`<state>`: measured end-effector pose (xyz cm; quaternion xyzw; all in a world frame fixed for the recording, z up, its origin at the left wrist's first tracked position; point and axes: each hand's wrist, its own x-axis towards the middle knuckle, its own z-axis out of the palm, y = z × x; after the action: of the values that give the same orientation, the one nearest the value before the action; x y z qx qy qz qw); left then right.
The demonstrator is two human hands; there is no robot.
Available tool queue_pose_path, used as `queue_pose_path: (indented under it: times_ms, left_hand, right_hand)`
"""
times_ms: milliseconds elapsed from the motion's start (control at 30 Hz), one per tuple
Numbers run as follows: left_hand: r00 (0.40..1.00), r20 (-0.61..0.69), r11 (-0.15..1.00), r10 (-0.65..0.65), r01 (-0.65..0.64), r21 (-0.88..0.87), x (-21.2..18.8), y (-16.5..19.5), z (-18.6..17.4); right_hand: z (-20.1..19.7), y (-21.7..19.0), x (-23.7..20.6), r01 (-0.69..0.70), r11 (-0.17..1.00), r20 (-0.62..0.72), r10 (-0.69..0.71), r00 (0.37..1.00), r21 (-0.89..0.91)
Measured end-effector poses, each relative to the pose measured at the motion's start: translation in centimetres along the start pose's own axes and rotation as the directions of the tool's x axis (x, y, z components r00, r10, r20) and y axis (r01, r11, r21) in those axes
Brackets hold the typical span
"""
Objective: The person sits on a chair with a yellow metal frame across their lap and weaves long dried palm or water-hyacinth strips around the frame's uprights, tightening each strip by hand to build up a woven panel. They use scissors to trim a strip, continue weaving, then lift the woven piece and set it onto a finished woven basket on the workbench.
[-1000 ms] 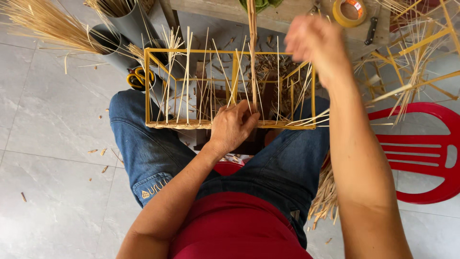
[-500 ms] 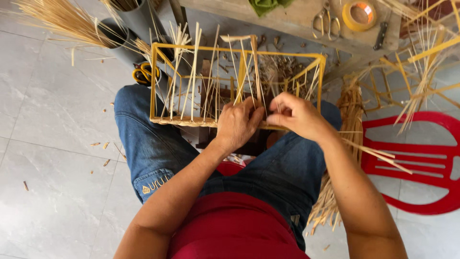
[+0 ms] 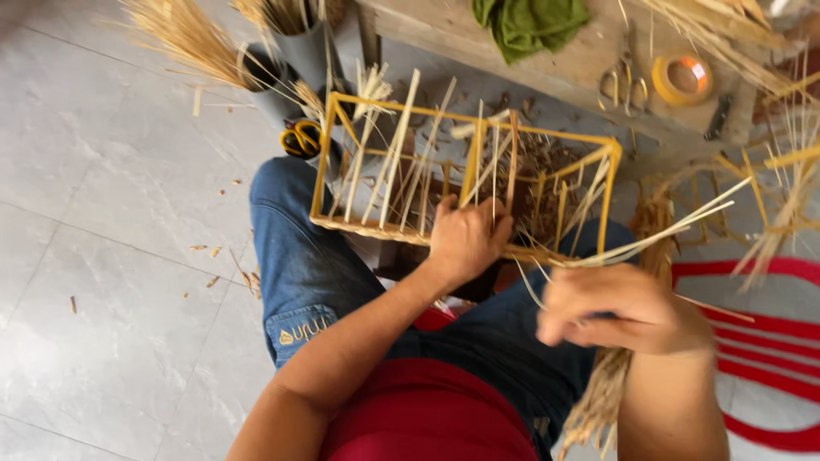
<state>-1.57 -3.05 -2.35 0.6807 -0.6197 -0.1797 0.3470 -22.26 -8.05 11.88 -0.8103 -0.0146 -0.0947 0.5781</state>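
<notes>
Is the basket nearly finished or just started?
Just started, it seems. Done: only a low woven band along the bottom of the yellow box-shaped frame. In hand: the left hand steadies it while the right hand pulls pale straw strips. Left: the upright stakes above stand bare.

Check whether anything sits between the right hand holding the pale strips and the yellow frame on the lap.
Nothing visible does. The right hand grips pale strips running straight to the yellow frame, with only open space between. The left hand rests on the frame's near edge, off to one side.
</notes>
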Motion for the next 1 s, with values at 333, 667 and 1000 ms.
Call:
queue_pose_path:
  times_ms: [333, 667, 1000]
  left_hand:
    - [0.996, -0.017, 0.989, 0.083, -0.084, -0.119, -0.5, -0.8, -2.2]
    - [0.993, -0.031, 0.984, 0.112, -0.115, -0.136, -1.0, -1.6, -2.3]
    - [0.949, 0.157, 0.961, 0.275, -0.267, -0.072, -1.2, -1.8, -3.0]
  right_hand:
    - [-3.5, 6.6, 6.7, -0.418, 0.696, -0.653, -0.095, 0.752, -0.583]
    - [-3.1, 9.6, 8.9, -0.370, 0.562, -0.504, -0.099, 0.858, -0.740]
    - [-8.7, 9.1, 7.6, -0.439, 0.257, -0.508, -0.395, 0.765, -0.861]
